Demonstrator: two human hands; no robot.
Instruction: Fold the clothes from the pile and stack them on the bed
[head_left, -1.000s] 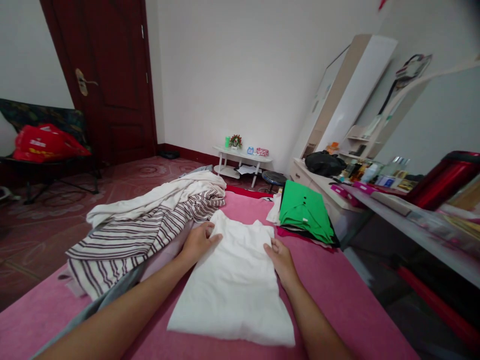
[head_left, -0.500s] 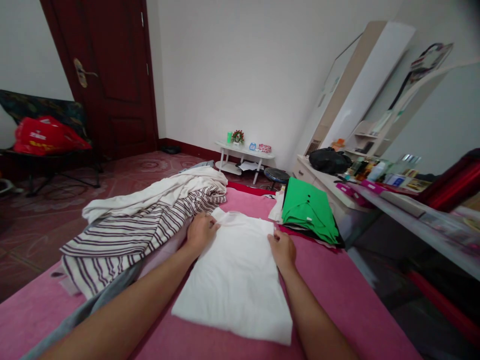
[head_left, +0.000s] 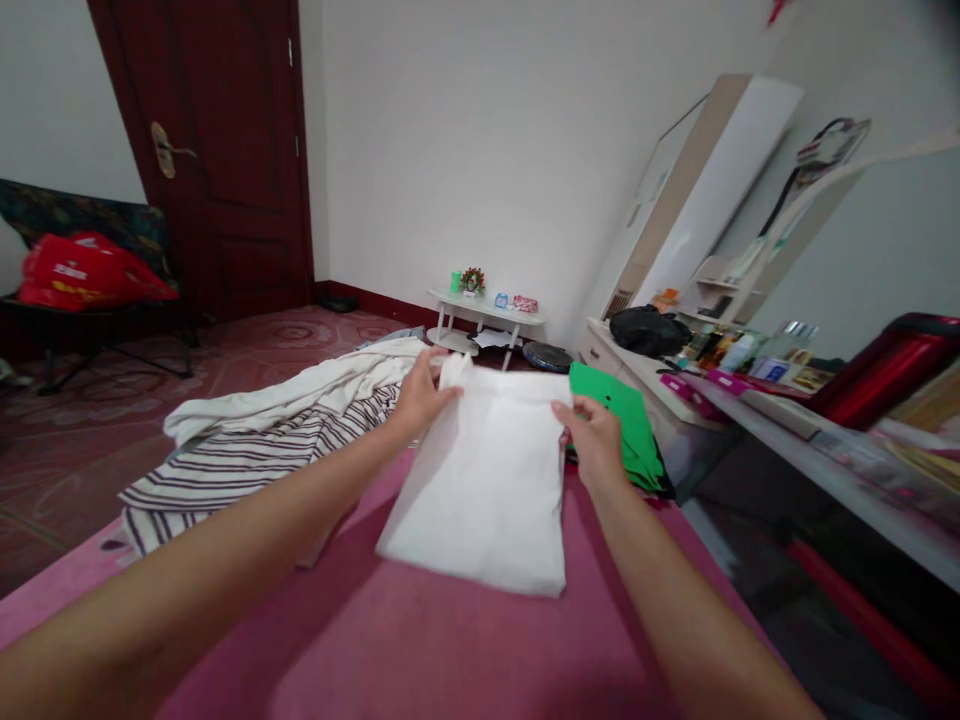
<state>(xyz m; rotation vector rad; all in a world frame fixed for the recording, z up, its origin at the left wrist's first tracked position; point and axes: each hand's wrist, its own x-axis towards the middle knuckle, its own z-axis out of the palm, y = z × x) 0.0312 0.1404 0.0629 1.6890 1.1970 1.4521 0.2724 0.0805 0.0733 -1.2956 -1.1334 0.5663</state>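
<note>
A folded white shirt [head_left: 487,485] is raised at its far end above the pink bed cover [head_left: 420,640], its near edge still resting on the cover. My left hand [head_left: 424,395] grips the far left corner of the shirt. My right hand [head_left: 596,440] pinches its far right edge. A folded green shirt [head_left: 626,425] lies just beyond my right hand on a dark stack.
A heap of striped and cream clothes [head_left: 277,440] lies at the left of the bed. A cluttered white desk [head_left: 757,400] with a red pot [head_left: 885,365] stands at the right. A small white table [head_left: 487,315] and a dark red door [head_left: 217,150] are further back.
Both hands closed on the far end of the white shirt and lifted it off the bed cover, moving it away from me toward the green shirt.
</note>
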